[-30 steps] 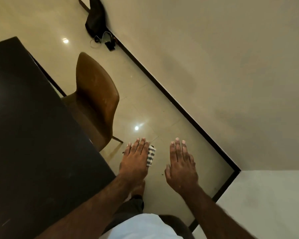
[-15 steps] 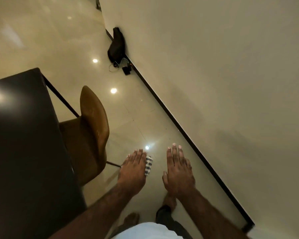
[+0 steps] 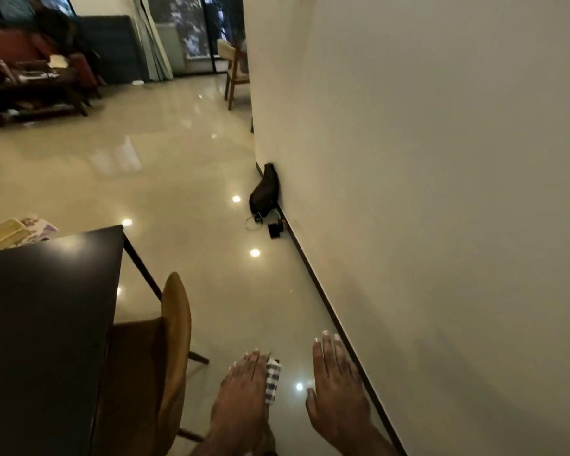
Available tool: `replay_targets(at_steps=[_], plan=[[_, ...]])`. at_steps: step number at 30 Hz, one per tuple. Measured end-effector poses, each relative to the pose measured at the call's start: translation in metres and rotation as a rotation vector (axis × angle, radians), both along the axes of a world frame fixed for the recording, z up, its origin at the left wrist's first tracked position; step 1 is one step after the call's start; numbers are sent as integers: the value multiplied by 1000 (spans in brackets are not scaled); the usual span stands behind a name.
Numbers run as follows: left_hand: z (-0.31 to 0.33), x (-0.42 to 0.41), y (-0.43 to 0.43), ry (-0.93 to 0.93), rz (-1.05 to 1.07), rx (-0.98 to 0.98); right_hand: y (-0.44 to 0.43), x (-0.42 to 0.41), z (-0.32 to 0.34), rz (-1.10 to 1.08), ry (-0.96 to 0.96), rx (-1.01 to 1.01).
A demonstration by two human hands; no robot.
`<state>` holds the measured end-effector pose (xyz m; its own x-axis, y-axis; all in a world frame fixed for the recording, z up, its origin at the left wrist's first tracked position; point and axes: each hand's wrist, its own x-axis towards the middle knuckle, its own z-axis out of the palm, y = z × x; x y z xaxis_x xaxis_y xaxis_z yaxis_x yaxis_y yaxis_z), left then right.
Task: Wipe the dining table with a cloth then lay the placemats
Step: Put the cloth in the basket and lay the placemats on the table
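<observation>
The dark dining table [image 3: 46, 307] fills the lower left. On its far left edge lie what look like placemats [image 3: 10, 233], one yellowish and one with a floral print. My left hand [image 3: 241, 393] is held out flat over the floor to the right of the table. A folded black-and-white checked cloth [image 3: 272, 380] pokes out from its thumb side, pinched under the hand. My right hand [image 3: 338, 386] hovers beside it, fingers straight, holding nothing.
A brown chair [image 3: 175, 324] is tucked against the table's right side. A wall [image 3: 441, 225] with a dark skirting runs along the right. A black bag [image 3: 264, 189] with cables lies at its foot. Glossy floor stretches ahead to a sofa [image 3: 30, 51] and a wooden chair [image 3: 236, 74].
My view has lifted from the floor toward the room, so the table's far corner and the living area now show. Both hands keep their pose and sit lower in the frame.
</observation>
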<state>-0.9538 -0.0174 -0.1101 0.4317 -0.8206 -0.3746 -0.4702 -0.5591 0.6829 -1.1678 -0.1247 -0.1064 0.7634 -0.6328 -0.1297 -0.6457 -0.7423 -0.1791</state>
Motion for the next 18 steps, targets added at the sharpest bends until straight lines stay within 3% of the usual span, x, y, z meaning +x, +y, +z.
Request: replay_targets(at_steps=[5, 7, 9, 13, 14, 16, 18], plan=[[3, 62, -53, -185, 7, -43, -68, 71, -1, 72, 31, 14], [5, 88, -70, -352, -55, -113, -95, 108, 3, 98, 21, -15], [15, 101, -88, -286, 13, -17, -118, 140, 9, 110, 37, -23], [21, 150, -105, -493, -227, 267, -165, 220, 23, 132, 24, -29], [21, 169, -115, -380, -212, 276, -176, 236, 25, 141, 15, -51], [27, 216, -140, -303, 7, 73, -200, 268, 24, 161, 15, -80], [32, 262, -153, -177, 183, 73, -220, 300, 22, 184, 0, -81]])
